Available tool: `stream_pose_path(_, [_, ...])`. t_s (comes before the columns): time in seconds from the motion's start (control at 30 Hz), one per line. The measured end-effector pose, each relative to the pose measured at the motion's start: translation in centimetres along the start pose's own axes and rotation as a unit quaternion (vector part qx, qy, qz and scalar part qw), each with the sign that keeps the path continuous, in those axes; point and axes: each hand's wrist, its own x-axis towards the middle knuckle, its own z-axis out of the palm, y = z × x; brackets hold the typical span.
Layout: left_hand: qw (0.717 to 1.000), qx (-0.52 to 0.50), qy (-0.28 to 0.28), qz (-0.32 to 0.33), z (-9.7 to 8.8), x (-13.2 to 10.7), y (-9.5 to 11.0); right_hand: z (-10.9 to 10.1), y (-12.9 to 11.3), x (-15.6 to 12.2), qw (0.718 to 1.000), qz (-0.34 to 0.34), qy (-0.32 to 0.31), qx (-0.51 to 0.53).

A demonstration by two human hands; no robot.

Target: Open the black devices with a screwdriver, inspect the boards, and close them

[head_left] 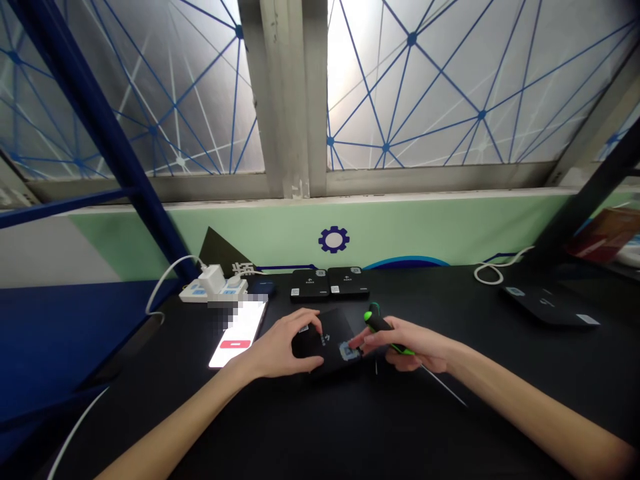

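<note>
A flat black box (334, 327) with a printed mark lies on the black table in front of me. My left hand (290, 347) grips its left end, thumb on the near edge and fingers over the far side. My right hand (407, 343) is closed round a screwdriver (379, 323) with a black and green handle. The screwdriver's thin metal shaft points down to the right, away from the box. One finger of that hand touches a greyish sticker (349, 351) at the box's right end.
Two similar black boxes (309, 287) stand side by side at the back. A lit phone (240, 333) lies to the left, near a white power strip (233, 290) with plugs. Farther right are a larger black device (547, 307) and a coiled white cable (489, 273).
</note>
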Motion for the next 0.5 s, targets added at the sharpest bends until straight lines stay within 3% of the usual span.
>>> stream_pose_path(0.17, [1.000,0.012,0.014,0.006,0.20,0.12,-0.18,0.23,-0.12,-0.10,1.000,0.000,0.012,0.023])
stream_pose_path(0.5, [0.992,0.048,0.078,-0.090,0.45,0.22,-0.14,-0.54,-0.21,-0.27,0.995,-0.039,0.057,0.074])
